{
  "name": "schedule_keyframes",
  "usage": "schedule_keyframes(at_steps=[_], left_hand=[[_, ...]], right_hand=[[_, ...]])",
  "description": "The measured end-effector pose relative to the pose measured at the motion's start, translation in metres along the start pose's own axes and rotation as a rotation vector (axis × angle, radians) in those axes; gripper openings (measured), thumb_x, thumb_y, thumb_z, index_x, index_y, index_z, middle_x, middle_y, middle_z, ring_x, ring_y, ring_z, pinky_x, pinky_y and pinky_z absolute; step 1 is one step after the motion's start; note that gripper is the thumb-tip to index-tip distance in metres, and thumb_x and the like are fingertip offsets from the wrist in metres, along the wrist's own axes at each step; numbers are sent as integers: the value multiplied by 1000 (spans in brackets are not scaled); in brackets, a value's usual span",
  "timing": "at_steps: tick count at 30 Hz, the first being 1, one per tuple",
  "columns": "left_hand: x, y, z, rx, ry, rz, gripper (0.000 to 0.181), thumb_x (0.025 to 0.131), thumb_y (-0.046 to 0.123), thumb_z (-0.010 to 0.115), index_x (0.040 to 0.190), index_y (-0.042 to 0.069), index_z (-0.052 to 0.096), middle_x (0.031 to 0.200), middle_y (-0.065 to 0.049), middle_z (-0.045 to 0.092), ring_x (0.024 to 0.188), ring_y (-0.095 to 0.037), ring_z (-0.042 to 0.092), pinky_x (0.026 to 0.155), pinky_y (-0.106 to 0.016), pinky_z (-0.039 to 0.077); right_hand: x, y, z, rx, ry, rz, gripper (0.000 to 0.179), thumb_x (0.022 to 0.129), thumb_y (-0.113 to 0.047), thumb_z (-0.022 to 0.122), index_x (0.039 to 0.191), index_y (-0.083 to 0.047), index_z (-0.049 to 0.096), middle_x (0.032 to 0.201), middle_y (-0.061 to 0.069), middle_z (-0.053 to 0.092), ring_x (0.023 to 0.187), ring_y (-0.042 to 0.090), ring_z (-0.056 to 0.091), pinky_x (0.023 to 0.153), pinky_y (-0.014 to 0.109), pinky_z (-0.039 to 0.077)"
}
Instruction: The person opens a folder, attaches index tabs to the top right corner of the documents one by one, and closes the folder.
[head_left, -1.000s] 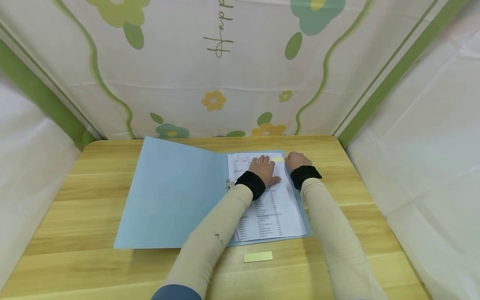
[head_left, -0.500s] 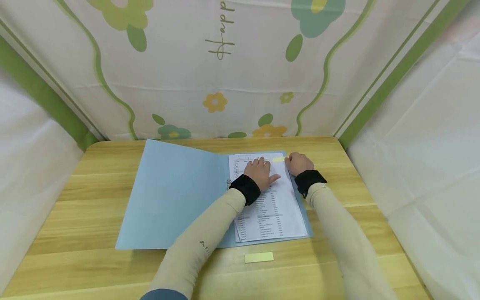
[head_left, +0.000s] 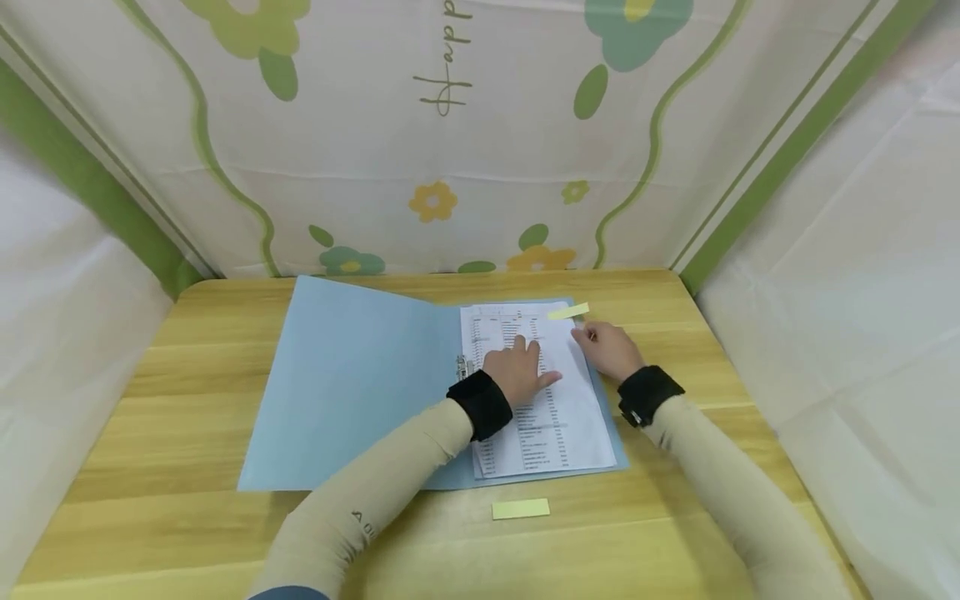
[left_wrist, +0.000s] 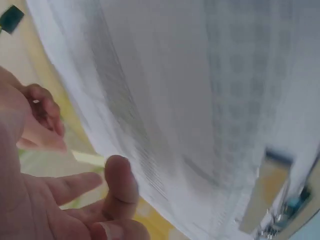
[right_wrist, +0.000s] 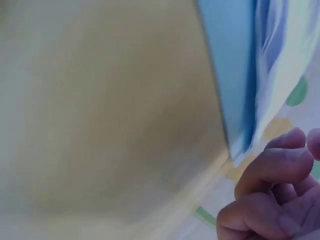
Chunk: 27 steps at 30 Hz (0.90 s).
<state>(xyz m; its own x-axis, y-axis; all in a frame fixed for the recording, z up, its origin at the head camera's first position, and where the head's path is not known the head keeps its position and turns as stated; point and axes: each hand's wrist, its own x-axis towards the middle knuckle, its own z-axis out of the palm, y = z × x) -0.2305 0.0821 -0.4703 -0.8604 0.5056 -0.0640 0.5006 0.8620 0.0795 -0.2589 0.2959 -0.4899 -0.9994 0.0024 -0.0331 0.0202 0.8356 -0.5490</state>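
Observation:
A light blue folder [head_left: 345, 392] lies unfolded, with a stack of printed sheets [head_left: 581, 417] on its right side. From the sheets' upper right edge juts a pale yellow sticky note strip [head_left: 567, 312]. Just below that strip is my right hand [head_left: 611, 350], its fingers loosely curled; the right wrist view shows nothing between thumb and fingertips. Over the sheets' middle, my left hand [head_left: 512, 373] spreads its thumb and fingers; in the left wrist view the fingers are bent a little and hold nothing.
A second yellow strip [head_left: 521, 508] lies on the wooden table [head_left: 180, 533] in front of the folder. A metal clip [head_left: 462, 367] sits along the folder's spine. A flowered curtain [head_left: 345, 167] hangs behind the table, with white cloth at both sides.
My right hand has let go of the sticky note strip and drawn back toward me; the strip now tilts upward at its right end. My left hand has slid down the sheets.

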Motion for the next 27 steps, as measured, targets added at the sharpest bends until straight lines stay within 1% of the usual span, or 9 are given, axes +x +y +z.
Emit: schedule_keyframes(at_steps=[4,7,10,12,17,19,21,25,27], left_hand=[[-21,11,1,-2,-28,37,78,99,70,40,146,9,53,135,-16,59,68,-21,66,56,-34,53],[-40,20,2,-4,-35,56,79,99,69,43,149,8,51,141,-18,56,70,-23,69,55,-34,53],[-57,28,5,-10,-37,70,80,98,69,45,151,9,49,145,-19,54,69,-23,69,52,-31,50],[-68,34,8,-2,-21,76,81,97,70,48,150,9,50,143,-19,56,65,-21,66,49,-30,47],[-90,47,10,46,15,91,85,93,74,52,148,9,53,129,-14,62,56,-17,57,45,-27,41],[-93,49,11,47,24,96,86,92,74,51,148,9,53,133,-15,61,54,-17,56,44,-27,40],[-92,50,13,37,36,86,87,92,73,52,149,8,51,141,-17,58,51,-17,56,43,-26,39],[-87,48,19,0,31,35,91,91,72,57,152,5,47,150,-23,49,50,-16,56,44,-26,38],[-84,47,23,-20,22,5,93,90,71,59,152,3,46,150,-26,47,50,-16,57,45,-26,39]], right_hand=[[-25,3,-5,80,-54,9,51,108,-44,46,73,-8,51,64,1,42,58,20,45,55,30,34],[-41,3,-8,103,-95,-6,54,109,-45,43,73,-6,52,65,2,45,59,20,45,56,30,35],[-57,1,-12,121,-141,-26,55,111,-42,40,74,-3,54,65,3,49,59,19,46,56,30,36],[-68,0,-16,133,-169,-36,56,112,-39,38,76,-1,56,66,4,52,59,19,47,56,30,37],[-95,5,-19,166,-228,7,60,112,-44,33,78,-2,59,64,5,53,55,18,47,52,30,38],[-105,9,-17,182,-253,30,62,112,-46,32,77,-3,60,63,5,53,53,17,47,51,29,38],[-113,13,-14,200,-277,49,64,111,-47,31,76,-3,61,62,4,53,52,17,47,50,29,38],[-121,18,-5,246,-319,87,65,111,-48,30,74,-4,60,61,2,53,50,15,46,49,28,39],[-122,20,-1,255,-317,103,66,111,-50,30,74,-5,60,61,1,53,48,14,46,48,27,38]])
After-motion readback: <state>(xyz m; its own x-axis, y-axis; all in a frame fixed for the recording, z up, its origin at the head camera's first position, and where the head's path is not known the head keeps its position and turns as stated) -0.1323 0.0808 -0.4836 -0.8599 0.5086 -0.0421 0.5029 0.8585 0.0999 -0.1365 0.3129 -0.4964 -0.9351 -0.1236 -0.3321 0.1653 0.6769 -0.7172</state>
